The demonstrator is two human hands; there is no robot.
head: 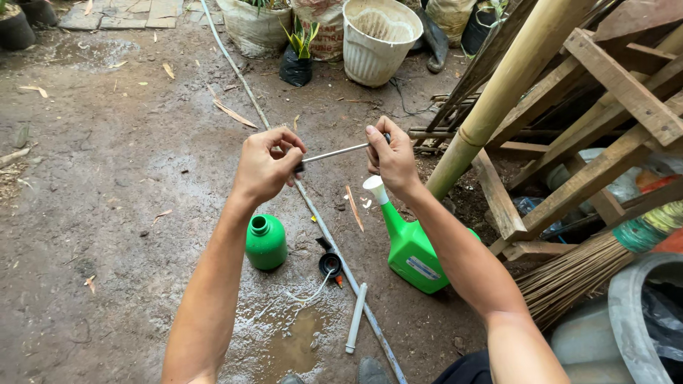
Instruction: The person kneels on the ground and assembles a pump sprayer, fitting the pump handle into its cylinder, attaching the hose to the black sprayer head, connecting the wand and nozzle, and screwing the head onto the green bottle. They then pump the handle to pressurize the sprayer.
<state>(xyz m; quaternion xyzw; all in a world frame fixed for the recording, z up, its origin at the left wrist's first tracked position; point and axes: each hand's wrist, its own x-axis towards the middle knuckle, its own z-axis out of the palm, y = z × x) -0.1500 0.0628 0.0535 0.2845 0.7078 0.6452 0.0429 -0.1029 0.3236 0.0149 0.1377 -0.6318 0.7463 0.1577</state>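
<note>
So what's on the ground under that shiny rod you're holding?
Below the thin metal rod lies a long pale pipe on wet dirt, beside a green bottle. The rod's ends are hidden inside both hands.

Soft, even daylight fills the yard, bright enough but without hard sun. Shadows are faint and diffuse, pooling lightly under the green bottle (266,243) and the forearms. The wet ground (121,163) shows a dull sheen, with no harsh glare. Focus is sharp centrally; the wide lens bends the edges, mildly stretching the corners.
</note>
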